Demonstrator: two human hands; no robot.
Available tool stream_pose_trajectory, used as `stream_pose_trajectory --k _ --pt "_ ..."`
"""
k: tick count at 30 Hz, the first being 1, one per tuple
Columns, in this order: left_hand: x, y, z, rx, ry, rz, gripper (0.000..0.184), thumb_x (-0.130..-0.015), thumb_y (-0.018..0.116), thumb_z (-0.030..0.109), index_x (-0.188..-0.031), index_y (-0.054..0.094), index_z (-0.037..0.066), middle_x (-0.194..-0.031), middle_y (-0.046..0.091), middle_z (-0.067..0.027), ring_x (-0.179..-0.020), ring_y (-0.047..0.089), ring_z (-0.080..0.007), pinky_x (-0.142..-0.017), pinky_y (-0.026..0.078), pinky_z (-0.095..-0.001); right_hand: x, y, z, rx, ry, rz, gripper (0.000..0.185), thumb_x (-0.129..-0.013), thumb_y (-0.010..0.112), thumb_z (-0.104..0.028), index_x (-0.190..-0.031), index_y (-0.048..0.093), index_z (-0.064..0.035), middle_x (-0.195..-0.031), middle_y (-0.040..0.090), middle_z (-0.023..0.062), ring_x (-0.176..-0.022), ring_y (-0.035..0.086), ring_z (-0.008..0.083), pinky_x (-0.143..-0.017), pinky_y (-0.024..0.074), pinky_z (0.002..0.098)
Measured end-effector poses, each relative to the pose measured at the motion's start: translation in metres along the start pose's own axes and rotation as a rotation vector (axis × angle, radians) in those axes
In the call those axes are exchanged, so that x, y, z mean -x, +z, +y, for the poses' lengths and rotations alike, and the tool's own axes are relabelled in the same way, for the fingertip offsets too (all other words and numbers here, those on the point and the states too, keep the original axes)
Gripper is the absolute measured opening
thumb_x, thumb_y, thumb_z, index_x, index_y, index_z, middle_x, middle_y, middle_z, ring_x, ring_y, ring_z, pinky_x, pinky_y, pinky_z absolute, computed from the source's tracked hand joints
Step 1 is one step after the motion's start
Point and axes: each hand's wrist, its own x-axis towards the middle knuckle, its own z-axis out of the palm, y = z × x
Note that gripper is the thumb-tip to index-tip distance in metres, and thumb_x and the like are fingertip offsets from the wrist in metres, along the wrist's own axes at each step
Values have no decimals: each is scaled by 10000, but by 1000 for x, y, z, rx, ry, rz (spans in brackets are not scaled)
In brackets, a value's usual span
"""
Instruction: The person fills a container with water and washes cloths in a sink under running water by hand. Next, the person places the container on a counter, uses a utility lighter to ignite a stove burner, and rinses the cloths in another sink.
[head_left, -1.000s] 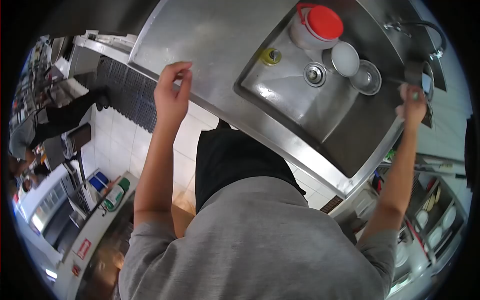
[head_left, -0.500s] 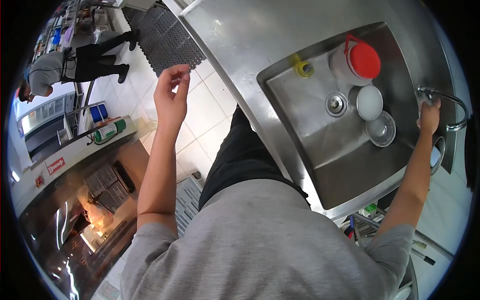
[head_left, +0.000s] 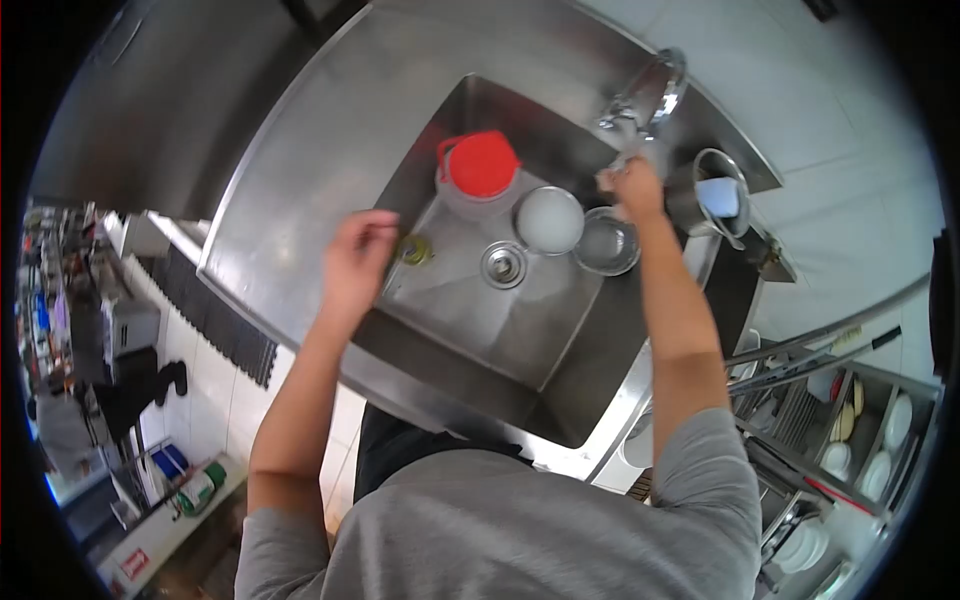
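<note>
My left hand (head_left: 362,255) hovers over the near left rim of the steel sink (head_left: 450,375), its fingers loosely curled and nothing seen in them. My right hand (head_left: 637,190) is at the sink's far right side, just below the faucet (head_left: 665,95). Its fingers are bent round something pale that blur keeps me from making out. In the sink stand a tub with a red lid (head_left: 483,165), a round bowl with whitish contents (head_left: 550,221), a clear bowl (head_left: 606,243) and a small yellowish container (head_left: 413,249).
A metal pot (head_left: 690,200) holding a light blue item stands right of the sink. Racks with white dishes (head_left: 875,470) are below at the right. At the left are a dark floor mat (head_left: 220,325), a green bottle (head_left: 200,488) and another person's dark-clad legs (head_left: 145,390).
The view has swung toward the sink. My left hand has come from over the floor to the sink's left rim. My right hand has left the faucet's base and moved over the basin.
</note>
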Motion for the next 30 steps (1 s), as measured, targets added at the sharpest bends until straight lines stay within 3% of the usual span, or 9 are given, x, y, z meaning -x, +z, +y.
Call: stream_pose_trajectory --k 2,6,10,14,17,21,22,25,30 --pt "-29 74 3 50 51 -217 196 -840 577 103 -1029 581 54 -916 617 -60 -807 584 -149 -740 458 -258 25 16 -14 -585 26 71 330 -736 636 -203 -962 619 37 -793 642 192 -733 641 269 -665 492 348" --pt "-76 203 32 572 -400 -493 447 -892 493 383 -1230 454 94 -1182 513 -47 -1039 496 -146 -865 407 -299 74 -15 -86 -1182 167 80 291 -848 568 -223 -1009 624 12 -956 647 146 -851 615 196 -767 477 314" --pt "-100 271 25 1413 -578 -299 591 -869 473 497 -1315 367 123 -1247 455 -72 -1154 412 -170 -942 341 -328 82 -6 -97 -835 -249 311 439 -871 534 -266 -1214 493 6 -1309 432 185 -1176 447 241 -980 322 335" --pt "-71 280 52 851 -545 -281 546 -890 390 521 -1262 420 122 -1224 475 -54 -1122 441 -152 -920 362 -317 51 -17 -68 -1663 371 -171 475 -906 442 -367 -1224 487 -17 -1221 514 147 -1127 486 239 -960 339 310" --pt "-85 270 48 938 -596 -336 500 -888 415 502 -1236 436 144 -1210 477 -24 -1110 439 -145 -911 358 -301 65 -35 -99 -1610 301 -60 494 -909 423 -389 -1234 474 -22 -1239 490 147 -1156 454 257 -981 313 320" --pt "-103 276 12 1357 -512 -216 429 -904 397 462 -1200 464 159 -1130 517 -36 -1014 500 -155 -815 411 -291 64 2 -105 -902 -71 175 497 -926 374 -396 -1292 413 -62 -1339 379 159 -1234 358 277 -1037 227 353" --pt "-99 266 22 1165 -555 -416 397 -905 397 412 -1173 486 133 -1032 562 -65 -938 539 -158 -758 434 -295 52 -5 -96 -985 -63 91 495 -916 400 -393 -1304 408 -86 -1316 402 157 -1204 391 272 -1015 269 370" --pt "-70 268 71 597 -465 -149 384 -907 382 374 -1142 500 94 -937 581 -76 -883 548 -159 -748 432 -300 25 -30 -69 -1594 587 -434 509 -910 438 -414 -1307 422 -96 -1290 435 122 -1162 435 230 -979 325 334" --pt "-119 250 51 900 -459 -245 479 -872 458 446 -1242 446 142 -1033 534 -33 -937 508 -157 -804 431 -316 63 -30 -108 -1669 242 -116 563 -897 485 -394 -1328 363 -53 -1276 443 118 -1141 443 178 -942 350 292"
